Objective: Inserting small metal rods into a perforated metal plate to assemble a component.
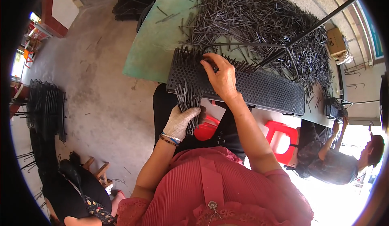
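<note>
My left hand [181, 120], in a whitish glove, is wrapped round a bundle of thin black strips [187, 97] that fan out upward. In front of me lies a long black perforated rack [259, 89], its holes in close rows. Short black strips [188, 58] stand upright along the rack's far edge, thickest at the left end. My bare right hand [221, 74] reaches over the left part of the rack, thumb and forefinger pinched beside the standing strips. What those fingertips hold is too dark to make out.
Behind the rack, a large heap of loose black strips [251, 17] covers much of the green tabletop [146, 58]. A black metal rod frame [312, 29] rises over the rack's right side. Red stools [282, 139] stand below. Other people sit at right [330, 161] and lower left [77, 189].
</note>
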A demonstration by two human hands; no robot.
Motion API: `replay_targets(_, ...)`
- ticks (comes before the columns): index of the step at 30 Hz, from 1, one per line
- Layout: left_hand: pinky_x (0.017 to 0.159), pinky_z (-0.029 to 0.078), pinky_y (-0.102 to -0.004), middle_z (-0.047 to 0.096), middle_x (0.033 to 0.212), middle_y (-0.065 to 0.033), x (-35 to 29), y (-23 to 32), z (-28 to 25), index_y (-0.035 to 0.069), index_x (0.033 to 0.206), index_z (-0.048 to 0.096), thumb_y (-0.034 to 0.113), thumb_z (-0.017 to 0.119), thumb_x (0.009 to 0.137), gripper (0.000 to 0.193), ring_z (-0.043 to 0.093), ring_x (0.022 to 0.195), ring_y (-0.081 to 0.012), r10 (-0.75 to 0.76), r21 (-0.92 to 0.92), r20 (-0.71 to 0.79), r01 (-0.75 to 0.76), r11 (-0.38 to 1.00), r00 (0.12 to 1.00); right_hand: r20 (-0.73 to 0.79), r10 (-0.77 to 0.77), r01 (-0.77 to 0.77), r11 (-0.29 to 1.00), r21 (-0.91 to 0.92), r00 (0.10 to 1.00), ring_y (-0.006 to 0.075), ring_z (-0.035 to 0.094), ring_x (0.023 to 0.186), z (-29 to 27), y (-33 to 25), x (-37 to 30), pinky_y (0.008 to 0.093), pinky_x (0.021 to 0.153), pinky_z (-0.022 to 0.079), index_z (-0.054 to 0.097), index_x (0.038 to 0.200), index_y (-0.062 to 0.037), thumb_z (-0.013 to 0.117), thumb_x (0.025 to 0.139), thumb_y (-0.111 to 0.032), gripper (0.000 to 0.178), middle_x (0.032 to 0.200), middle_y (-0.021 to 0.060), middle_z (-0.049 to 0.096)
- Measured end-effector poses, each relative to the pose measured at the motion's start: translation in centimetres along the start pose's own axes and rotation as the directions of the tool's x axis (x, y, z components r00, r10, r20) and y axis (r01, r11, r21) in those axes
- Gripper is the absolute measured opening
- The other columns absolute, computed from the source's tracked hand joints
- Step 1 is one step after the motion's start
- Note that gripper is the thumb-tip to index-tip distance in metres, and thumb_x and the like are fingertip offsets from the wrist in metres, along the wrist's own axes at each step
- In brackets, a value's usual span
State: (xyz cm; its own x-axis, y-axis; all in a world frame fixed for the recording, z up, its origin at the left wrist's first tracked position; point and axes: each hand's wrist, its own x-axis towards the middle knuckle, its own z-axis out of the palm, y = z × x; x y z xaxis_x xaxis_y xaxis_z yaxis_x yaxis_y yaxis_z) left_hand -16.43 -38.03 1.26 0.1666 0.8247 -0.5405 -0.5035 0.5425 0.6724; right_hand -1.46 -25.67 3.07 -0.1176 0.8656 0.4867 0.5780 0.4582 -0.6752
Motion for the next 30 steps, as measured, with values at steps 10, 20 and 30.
replay_targets(10, 0.069, 0.058, -0.0336, 0.07, 0.095, -0.0153, -0.1, -0.2, 1.1, -0.006, 0.107, 0.061, 0.011, 0.068, 0.085, 0.028, 0.069, 0.075, -0.0216, -0.013, -0.034, 0.109, 0.017, 0.999, 0.994, -0.073, -0.119, 0.118, 0.993, -0.013, 0.99, 0.028, 0.068, 0.083, -0.9, 0.3, 0.6, 0.0317, 0.073, 0.053, 0.07, 0.097, 0.0005, 0.07, 0.083, -0.003, 0.015, 0.094, 0.0137, 0.07)
replay_targets(20, 0.071, 0.059, -0.0349, 0.069, 0.094, -0.0134, 0.5, -0.3, 1.9, -0.005, 0.107, 0.06, 0.007, 0.065, 0.087, 0.024, 0.069, 0.076, -0.0215, -0.059, -0.066, 0.124, 0.068, 0.996, 0.991, -0.132, -0.18, 0.179, 0.984, -0.02, 0.975, 0.0259, 0.067, 0.081, -0.9, 0.2, 1.3, 0.0319, 0.072, 0.053, 0.072, 0.096, -0.0013, 0.073, 0.081, -0.003, 0.015, 0.092, 0.0125, 0.07)
replay_targets(30, 0.07, 0.058, -0.033, 0.069, 0.095, -0.0133, 0.4, -0.3, 1.3, -0.004, 0.109, 0.06, 0.008, 0.065, 0.088, 0.024, 0.068, 0.077, -0.0212, -0.051, -0.01, 0.187, 0.053, 0.999, 0.981, 0.06, -0.367, 0.372, 0.909, -0.19, 0.928, 0.0257, 0.061, 0.083, -0.3, 1.3, 0.5, 0.0357, 0.076, 0.045, 0.071, 0.096, -0.006, 0.075, 0.077, -0.009, 0.02, 0.089, 0.0068, 0.064)
